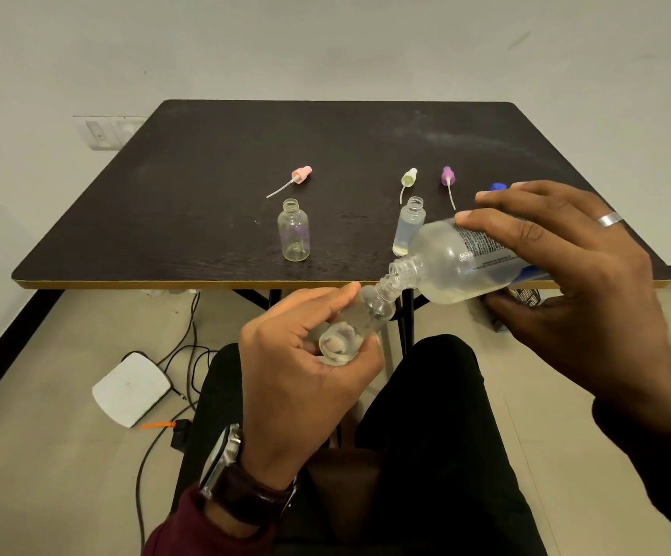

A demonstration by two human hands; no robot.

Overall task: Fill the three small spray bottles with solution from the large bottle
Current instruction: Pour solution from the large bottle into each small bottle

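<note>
Right hand point(578, 282) grips the large bottle point(466, 262), left hand point(305, 355) the small spray bottle point(357, 323) — light, slick plastic, best held mid-body.

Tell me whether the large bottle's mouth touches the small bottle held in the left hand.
Touching: the head view shows the large bottle with its mouth against the small bottle neck, no gap.
</note>
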